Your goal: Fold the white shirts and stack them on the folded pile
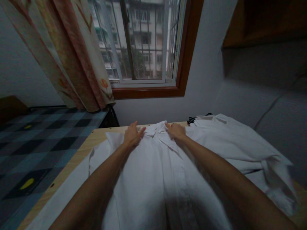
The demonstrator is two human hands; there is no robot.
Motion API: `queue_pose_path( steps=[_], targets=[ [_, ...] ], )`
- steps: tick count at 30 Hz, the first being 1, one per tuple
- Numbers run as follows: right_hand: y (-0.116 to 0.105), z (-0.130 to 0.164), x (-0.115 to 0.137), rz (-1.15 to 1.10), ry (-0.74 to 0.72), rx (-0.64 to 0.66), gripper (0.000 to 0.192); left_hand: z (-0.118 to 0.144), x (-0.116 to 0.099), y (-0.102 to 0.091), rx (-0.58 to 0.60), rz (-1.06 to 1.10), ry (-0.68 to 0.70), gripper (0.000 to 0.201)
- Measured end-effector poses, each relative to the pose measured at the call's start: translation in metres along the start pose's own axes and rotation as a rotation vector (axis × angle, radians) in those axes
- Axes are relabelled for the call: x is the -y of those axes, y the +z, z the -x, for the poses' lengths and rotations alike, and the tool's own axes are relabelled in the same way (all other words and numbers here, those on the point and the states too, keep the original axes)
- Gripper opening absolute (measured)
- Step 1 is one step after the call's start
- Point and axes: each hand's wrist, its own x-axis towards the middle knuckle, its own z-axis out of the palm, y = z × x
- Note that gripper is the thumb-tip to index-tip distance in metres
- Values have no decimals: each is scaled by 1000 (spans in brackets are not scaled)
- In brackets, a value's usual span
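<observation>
A white shirt (153, 179) is spread flat on a wooden table (96, 138), seen from above along two bare forearms that are stretched forward over it. The left hand (132, 135) is laid palm down on the shirt just left of the collar (155, 129), its fingers bent and pressed into the cloth; whether a fold is pinched under them cannot be told. The right hand (177, 131) is set on the other side of the collar, its fingertips closed on the collar's edge, so the cloth appears to be gripped there. The collar is framed between the two hands, which are held near each other but apart. The button strip of the shirt is seen running back from the collar between the forearms. To the right of the right hand a second white garment (240, 143) is heaped loosely, with something dark and striped (191, 120) showing just beyond that hand. Left of the left hand, past the table edge, a checked blue and black bedcover (31, 143) is seen. Beyond both hands a window (144, 41) is set in the wall, with a patterned curtain (72, 54) drawn to its left.
</observation>
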Motion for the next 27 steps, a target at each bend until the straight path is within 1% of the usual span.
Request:
queue_pose_path(
  steps=[1, 2, 3, 4, 5, 6, 7, 9, 11, 13, 16, 18, 20, 21, 22, 24, 25, 26, 27],
  targets=[
    [-6, -10, 5, -54, 34, -53, 58, 1, 6, -6, -24, -15, -75, 61],
    [-10, -21, 9, -103, 33, -110, 55, 1, 11, -10, -1, -39, -113, 56],
    [-11, -31, 14, -139, 0, -150, 55, 2, 14, -14, 55, -62, -108, 53],
    [-10, -39, 17, -161, -43, -160, 60, 2, 16, -16, 111, -78, -77, 51],
    [-7, -46, 20, -170, -80, -141, 63, 2, 16, -17, 146, -89, -35, 48],
    [-2, -52, 22, -171, -99, -102, 61, 2, 16, -17, 157, -106, 5, 46],
    [3, -55, 22, -163, -92, -62, 54, 2, 16, -16, 151, -133, 38, 46],
    [12, -58, 20, -140, -24, -22, 34, 4, 18, -14, 145, -206, 102, 48],
    [18, -58, 16, -125, 64, -32, 22, 8, 22, -13, 166, -296, 136, 51],
    [21, -57, 12, -127, 142, -46, 19, 13, 26, -14, 185, -365, 107, 57],
    [24, -57, 11, -150, 218, -58, 20, 13, 26, -20, 159, -430, -23, 63],
    [24, -57, 12, -166, 234, -72, 23, 6, 18, -27, 118, -465, -67, 57],
    [22, -56, 12, -187, 215, -86, 30, -3, 5, -33, 88, -463, -33, 44],
    [21, -54, 11, -194, 190, -115, 33, -7, -3, -35, 64, -437, 3, 38],
    [19, -51, 9, -192, 144, -171, 34, -11, -11, -34, 34, -399, 41, 34],
    [17, -42, 4, -151, -24, -334, 30, -12, -27, -28, -21, -311, 110, 31],
    [17, -37, 0, -114, -136, -408, 25, -9, -33, -21, -24, -278, 138, 31],
    [18, -31, -3, -69, -248, -453, 20, -6, -37, -13, 2, -256, 169, 32],
    [20, -25, -7, -23, -345, -460, 18, -2, -40, -3, 39, -239, 202, 33]
  ],
)
